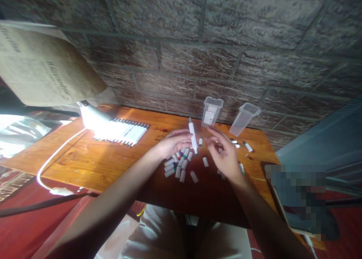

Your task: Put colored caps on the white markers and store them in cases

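Observation:
My left hand (pixel 178 141) is closed on a white marker (pixel 193 135), held upright at a slight tilt between thumb and fingers. Both ends of the marker look uncapped, and its lower tip is dark green. To the right, my right hand (pixel 224 151) hovers over the table with its fingers bent and apart; nothing shows between them. Below my left hand lies a pile of white marker caps (pixel 184 164) with coloured ends. Single caps (pixel 205 161) lie scattered between the hands, and a few more lie beyond my right hand, partly hidden by it.
Several white markers (pixel 132 132) lie in a row on the wooden table (pixel 113 168), under a bright lamp (pixel 92 115). Two clear plastic containers (pixel 212 110) stand by the brick wall. A white cable (pixel 42 168) crosses the left side. A dark blurred object (pixel 299 202) is at the right edge.

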### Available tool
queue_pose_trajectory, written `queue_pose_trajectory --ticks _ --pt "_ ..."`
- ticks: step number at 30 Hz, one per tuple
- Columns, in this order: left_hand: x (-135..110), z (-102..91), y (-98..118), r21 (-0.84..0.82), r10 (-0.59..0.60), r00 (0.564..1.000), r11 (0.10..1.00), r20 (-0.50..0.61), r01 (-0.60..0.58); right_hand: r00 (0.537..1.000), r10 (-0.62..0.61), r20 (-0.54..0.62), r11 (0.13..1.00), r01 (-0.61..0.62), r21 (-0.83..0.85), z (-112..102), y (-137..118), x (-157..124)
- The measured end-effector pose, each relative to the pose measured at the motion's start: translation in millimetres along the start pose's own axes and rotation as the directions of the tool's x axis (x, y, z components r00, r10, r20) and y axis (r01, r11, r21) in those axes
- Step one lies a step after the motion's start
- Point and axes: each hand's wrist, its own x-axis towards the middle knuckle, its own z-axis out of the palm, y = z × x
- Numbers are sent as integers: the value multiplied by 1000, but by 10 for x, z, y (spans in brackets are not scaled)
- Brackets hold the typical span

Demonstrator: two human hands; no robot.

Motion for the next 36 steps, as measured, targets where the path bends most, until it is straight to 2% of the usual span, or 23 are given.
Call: queue_pose_trajectory --ticks 3,6,7,9,12,17,21,25,27,29,30,33,36 --pt "-8 1 24 -7 -6 999 1000 -40 6 988 138 -64 990 -137 8 -14 66 13" --pt "-20 -41 76 8 7 995 1000 -95 -7 971 222 -88 975 -218 49 -20 87 26" --pt "-24 -78 108 46 20 993 999 -112 -15 967 238 -87 970 -234 60 -23 85 29" --pt "-33 -198 193 236 71 981 971 -179 -27 960 267 -79 963 -263 61 -31 83 30" --pt "-46 -453 340 562 210 928 827 -307 -1 953 296 -68 955 -294 39 -42 115 25" --pt "-34 -785 408 740 313 862 666 -398 100 945 324 -53 946 -323 25 -18 240 11" --pt "-9 -839 344 832 410 799 520 -440 191 955 293 -53 956 -294 -11 0 281 -7" --pt "6 -820 353 876 496 754 430 -430 217 937 348 23 937 -349 28 27 276 38" --pt "7 -830 366 884 496 760 415 -419 216 924 369 98 929 -364 -57 93 252 152" --pt "1 -860 369 880 468 780 423 -416 216 892 386 235 901 -310 -303 225 207 347" --pt "-6 -877 367 873 443 793 437 -419 218 879 392 270 890 -289 -354 318 180 467" --pt "-30 -911 344 830 305 848 503 -433 243 847 417 330 856 -244 -456 669 112 845" --pt "-45 -873 307 765 131 903 588 -410 262 798 504 330 774 -247 -584 1023 88 1121"
